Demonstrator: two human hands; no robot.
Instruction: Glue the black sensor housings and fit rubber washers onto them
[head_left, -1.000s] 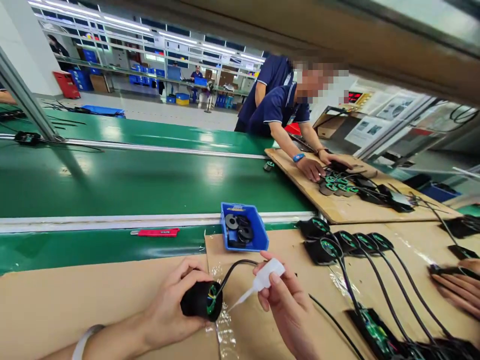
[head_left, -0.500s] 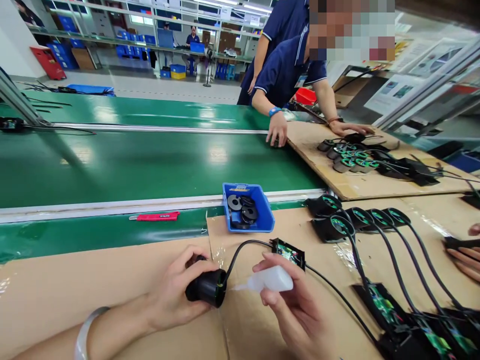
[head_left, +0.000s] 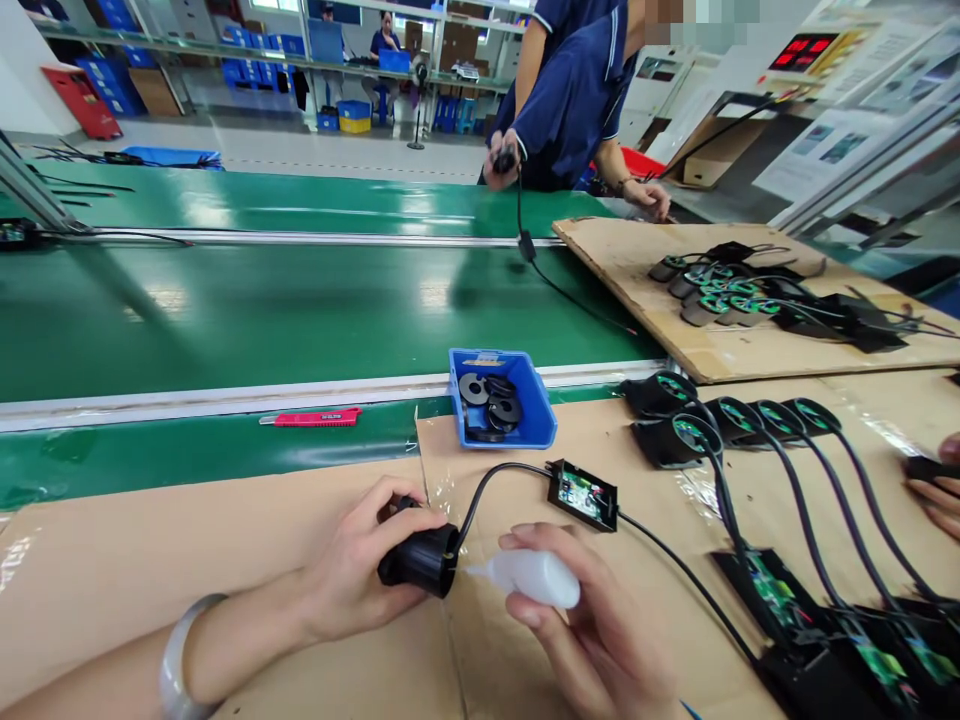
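My left hand (head_left: 352, 575) is wrapped round a black round housing (head_left: 420, 560) with its open end turned to the right. A black cable runs from the housing to a small open circuit box (head_left: 583, 494) on the cardboard. My right hand (head_left: 600, 640) grips a small white squeeze bottle (head_left: 534, 576), whose thin nozzle touches the housing's open end.
A blue bin (head_left: 502, 408) of black rings stands behind my hands, and a red knife (head_left: 311, 417) lies on the green strip. Rows of wired black housings (head_left: 716, 420) lie at right. A co-worker (head_left: 570, 90) across the green conveyor (head_left: 262, 310) lifts a cabled part. Another person's fingers (head_left: 934, 485) are at the right edge.
The bottle's nozzle has come in to the housing's open end. The view tilted down, showing the circuit box. The co-worker picked a cabled part up off the conveyor.
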